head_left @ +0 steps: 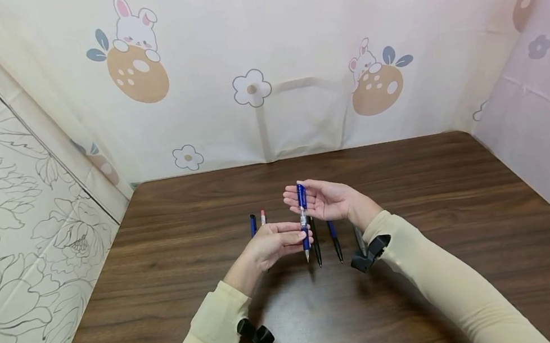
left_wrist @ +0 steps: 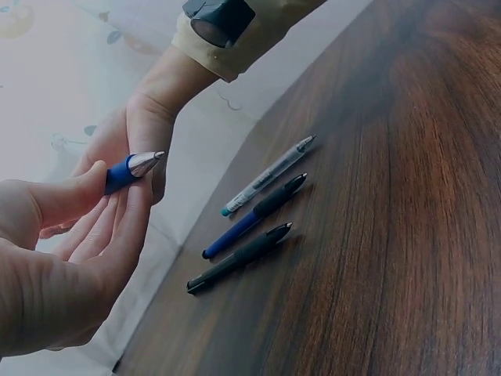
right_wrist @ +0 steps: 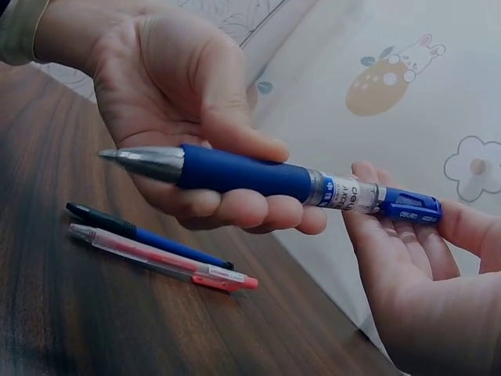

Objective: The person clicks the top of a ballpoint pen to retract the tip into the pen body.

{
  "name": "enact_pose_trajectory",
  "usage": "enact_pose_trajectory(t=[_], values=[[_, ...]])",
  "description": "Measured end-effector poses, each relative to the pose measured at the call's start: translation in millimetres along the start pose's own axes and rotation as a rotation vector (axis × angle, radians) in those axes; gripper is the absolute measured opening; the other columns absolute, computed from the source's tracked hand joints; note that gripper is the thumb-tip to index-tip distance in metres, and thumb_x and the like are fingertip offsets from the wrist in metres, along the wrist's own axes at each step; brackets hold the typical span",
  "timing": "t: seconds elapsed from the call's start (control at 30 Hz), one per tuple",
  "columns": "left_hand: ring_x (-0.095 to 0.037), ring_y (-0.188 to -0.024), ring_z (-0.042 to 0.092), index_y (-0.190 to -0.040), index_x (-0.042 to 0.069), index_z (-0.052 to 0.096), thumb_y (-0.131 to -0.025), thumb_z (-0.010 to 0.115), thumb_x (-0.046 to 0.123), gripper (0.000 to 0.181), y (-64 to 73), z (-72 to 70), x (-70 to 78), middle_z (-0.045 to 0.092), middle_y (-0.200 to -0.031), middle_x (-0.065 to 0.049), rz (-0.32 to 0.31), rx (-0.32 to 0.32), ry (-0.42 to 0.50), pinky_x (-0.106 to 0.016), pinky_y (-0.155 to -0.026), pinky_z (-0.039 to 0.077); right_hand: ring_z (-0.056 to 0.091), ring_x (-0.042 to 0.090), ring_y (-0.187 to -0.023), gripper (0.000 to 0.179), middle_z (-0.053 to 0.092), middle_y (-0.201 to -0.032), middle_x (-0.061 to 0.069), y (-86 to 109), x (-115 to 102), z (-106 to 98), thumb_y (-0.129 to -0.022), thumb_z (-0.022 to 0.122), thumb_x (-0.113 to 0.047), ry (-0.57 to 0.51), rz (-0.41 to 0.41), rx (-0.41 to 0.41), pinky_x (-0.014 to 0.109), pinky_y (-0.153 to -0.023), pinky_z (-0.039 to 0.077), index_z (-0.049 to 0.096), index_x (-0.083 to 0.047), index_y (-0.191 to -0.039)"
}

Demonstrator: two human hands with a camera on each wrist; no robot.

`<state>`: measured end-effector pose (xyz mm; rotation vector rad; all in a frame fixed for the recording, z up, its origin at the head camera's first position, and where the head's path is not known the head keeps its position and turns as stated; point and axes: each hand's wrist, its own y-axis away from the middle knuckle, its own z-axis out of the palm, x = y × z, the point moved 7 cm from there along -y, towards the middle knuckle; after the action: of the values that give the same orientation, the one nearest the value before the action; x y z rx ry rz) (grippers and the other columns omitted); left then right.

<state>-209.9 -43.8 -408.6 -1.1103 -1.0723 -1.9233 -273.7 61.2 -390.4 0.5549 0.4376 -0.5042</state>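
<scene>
A blue click pen [head_left: 301, 197] with a clear middle and a metal tip stands near upright between the two hands, tip down, over the table. My left hand [head_left: 278, 243] grips its blue lower barrel [right_wrist: 243, 173] between thumb and fingers. Behind the pen's upper part, the fingers of my right hand [head_left: 331, 199] lie nearly straight, and its thumb touches the blue top end [right_wrist: 411, 205]. In the left wrist view only the metal tip [left_wrist: 145, 164] and a bit of blue show past the left thumb.
On the brown table [head_left: 167, 297] behind the hands lie a black pen [head_left: 316, 249], a blue pen with black grip [head_left: 335, 242] and a clear pen [left_wrist: 268, 176]. A pink pen [right_wrist: 164, 256] and another blue pen [right_wrist: 180, 247] lie farther left. A patterned curtain [head_left: 290, 34] hangs behind.
</scene>
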Motion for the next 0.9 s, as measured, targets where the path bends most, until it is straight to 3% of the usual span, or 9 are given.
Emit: enact_pose_trajectory(t=[0.43,0.67,0.73,0.9], values=[[-0.009,-0.080,0.070,-0.127,-0.019,0.049,-0.092,0.053,-0.008,0.037,3.5,-2.1,-1.6,0.072,-0.083,0.001,0.010,-0.004,-0.019,-0.036,-0.091,0.057,0.069,0.019,-0.105,0.033,0.072,-0.110,0.012,-3.6,3.9,-5.9,-0.104,0.042,-0.024,0.012,-0.007,0.035,0.032,-0.092,0.056,0.065,-0.003,-0.115],[-0.012,-0.085,0.071,-0.126,-0.017,0.051,-0.091,0.055,-0.006,0.037,5.8,-5.7,-1.4,0.074,-0.095,-0.007,0.007,0.013,-0.048,-0.035,-0.091,0.057,0.069,0.019,-0.105,0.035,0.073,-0.110,0.012,-6.0,5.6,-2.2,-0.104,0.040,-0.025,0.026,-0.004,0.041,0.031,-0.092,0.056,0.065,-0.003,-0.113],[-0.012,-0.086,0.071,-0.126,-0.017,0.051,-0.091,0.055,-0.006,0.037,6.8,-6.2,-1.0,0.073,-0.102,-0.016,0.006,0.018,-0.052,-0.035,-0.090,0.057,0.069,0.018,-0.104,0.037,0.073,-0.110,0.011,-6.4,6.0,-1.2,-0.105,0.037,-0.026,0.031,-0.002,0.044,0.031,-0.092,0.056,0.067,-0.003,-0.110],[-0.012,-0.085,0.071,-0.126,-0.017,0.051,-0.091,0.055,-0.007,0.037,7.4,-6.4,-1.1,0.074,-0.100,-0.015,0.007,0.023,-0.047,-0.034,-0.090,0.057,0.070,0.017,-0.103,0.037,0.073,-0.109,0.011,-6.4,6.9,-1.1,-0.105,0.038,-0.027,0.024,0.001,0.052,0.030,-0.091,0.057,0.067,-0.004,-0.109]])
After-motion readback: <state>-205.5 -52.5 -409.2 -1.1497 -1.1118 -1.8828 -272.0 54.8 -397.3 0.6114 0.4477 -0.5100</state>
